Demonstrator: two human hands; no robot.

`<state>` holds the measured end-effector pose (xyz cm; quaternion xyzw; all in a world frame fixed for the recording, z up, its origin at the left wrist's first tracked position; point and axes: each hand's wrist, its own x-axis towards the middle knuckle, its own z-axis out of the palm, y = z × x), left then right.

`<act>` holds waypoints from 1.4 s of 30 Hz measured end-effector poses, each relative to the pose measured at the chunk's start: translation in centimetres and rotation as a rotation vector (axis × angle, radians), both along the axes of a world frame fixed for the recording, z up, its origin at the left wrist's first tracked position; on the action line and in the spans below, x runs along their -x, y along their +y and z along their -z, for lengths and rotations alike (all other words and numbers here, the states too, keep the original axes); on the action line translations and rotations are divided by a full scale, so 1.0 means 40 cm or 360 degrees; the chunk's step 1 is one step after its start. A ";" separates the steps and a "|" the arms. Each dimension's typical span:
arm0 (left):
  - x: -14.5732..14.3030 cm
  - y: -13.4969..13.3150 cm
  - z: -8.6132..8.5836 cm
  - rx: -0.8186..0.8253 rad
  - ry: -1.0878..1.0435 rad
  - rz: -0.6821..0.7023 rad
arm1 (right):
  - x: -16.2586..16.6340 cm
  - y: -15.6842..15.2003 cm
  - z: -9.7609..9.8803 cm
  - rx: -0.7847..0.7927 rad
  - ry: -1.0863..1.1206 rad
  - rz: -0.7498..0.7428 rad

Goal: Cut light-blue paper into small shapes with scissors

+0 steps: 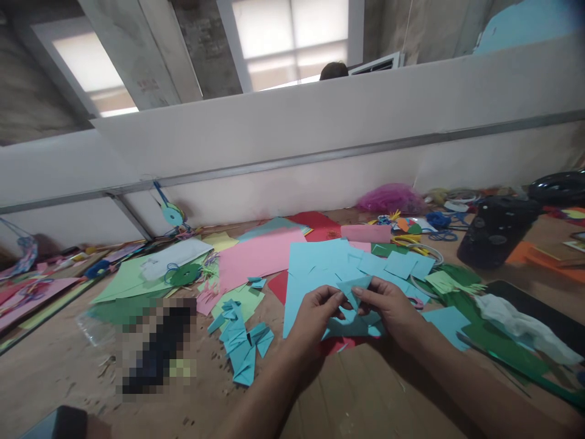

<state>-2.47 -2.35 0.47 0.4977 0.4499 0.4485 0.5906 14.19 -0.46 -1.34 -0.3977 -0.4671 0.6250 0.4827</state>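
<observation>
Both hands meet over the middle of the wooden table (375, 402). My left hand (315, 317) and my right hand (388, 308) pinch a small light-blue paper piece (355, 286) folded into a triangle, each from one side, fingers closed on it. Beneath them lie larger light-blue sheets (315, 262) and a red scrap (336, 346). To the left, a pile of folded light-blue paper pieces (242, 344) rests on the table.
Pink (256, 256), green (128, 280) and red (315, 221) sheets cover the table's back. A black device (496, 231), scissors (443, 235) and a pink fluffy clump (390, 198) sit at right, a white cloth (521, 317) on green paper. A white partition (320, 134) stands behind; a person's head shows above it.
</observation>
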 end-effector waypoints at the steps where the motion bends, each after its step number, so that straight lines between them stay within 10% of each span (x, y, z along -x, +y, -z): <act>1: 0.000 0.000 0.001 -0.0007 0.0007 -0.0007 | 0.002 0.000 0.000 0.0001 0.0000 -0.0008; 17: -0.001 0.010 0.027 -0.0146 0.0161 -0.0020 | 0.002 -0.003 -0.010 -0.0029 -0.0096 0.0013; 27: 0.028 0.013 0.031 -0.0365 0.0662 0.0024 | -0.012 0.013 0.001 -0.0367 -0.0806 -0.0100; 42: 0.009 0.014 0.032 -0.0187 0.0304 -0.0097 | 0.016 -0.009 -0.009 -0.0123 -0.0440 -0.0189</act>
